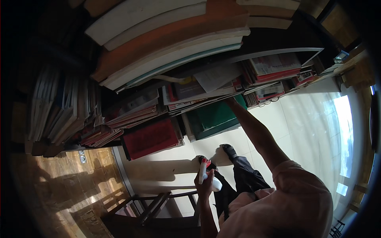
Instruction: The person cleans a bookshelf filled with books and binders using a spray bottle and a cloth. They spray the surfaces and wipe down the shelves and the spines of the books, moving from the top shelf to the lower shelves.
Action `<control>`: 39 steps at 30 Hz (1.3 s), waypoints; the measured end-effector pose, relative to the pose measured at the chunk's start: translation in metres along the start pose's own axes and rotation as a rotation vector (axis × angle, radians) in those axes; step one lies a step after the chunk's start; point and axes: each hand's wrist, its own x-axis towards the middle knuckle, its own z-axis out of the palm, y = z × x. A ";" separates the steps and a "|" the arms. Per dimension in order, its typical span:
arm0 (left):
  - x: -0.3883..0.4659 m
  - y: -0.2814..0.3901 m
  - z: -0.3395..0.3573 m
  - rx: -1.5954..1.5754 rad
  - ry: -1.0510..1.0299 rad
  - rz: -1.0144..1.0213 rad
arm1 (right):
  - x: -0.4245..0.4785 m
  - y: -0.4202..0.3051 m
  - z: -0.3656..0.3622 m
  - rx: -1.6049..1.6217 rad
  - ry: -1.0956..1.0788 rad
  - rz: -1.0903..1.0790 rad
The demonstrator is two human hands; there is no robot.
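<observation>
My left hand (204,186) grips a white spray bottle (218,185) with a red and white trigger head, held low in front of my body. My right arm stretches out to a dark shelf unit full of books. There my right hand (231,102) reaches in at a stack of thin magazines and papers (205,102), just above a green book or folder (220,114). Its fingers are hidden, so whether it holds anything cannot be told. A dark red book (150,139) lies to the left of the green one.
Thick books (175,38) are stacked on the upper shelf, and many upright books (56,104) fill the left end. A dark wooden chair (154,208) stands at lower left, near my left arm. Pale floor tiles (268,125) meet brown wood-like flooring (80,184). Sunlight shines at right.
</observation>
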 end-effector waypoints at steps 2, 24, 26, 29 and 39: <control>0.000 0.004 0.012 -0.002 0.011 0.020 | -0.015 -0.035 0.012 -0.055 -0.090 -0.161; -0.012 0.006 0.053 -0.041 0.118 -0.073 | -0.043 -0.103 -0.018 0.026 -0.615 -0.197; -0.008 0.011 0.054 -0.002 0.060 -0.152 | -0.074 -0.119 -0.059 0.263 -0.483 -0.463; -0.006 0.025 0.060 -0.054 0.073 -0.110 | -0.100 -0.120 -0.084 0.356 -0.379 -0.856; -0.027 0.007 0.072 -0.088 0.143 -0.079 | -0.033 -0.111 0.030 -0.758 -0.216 -0.953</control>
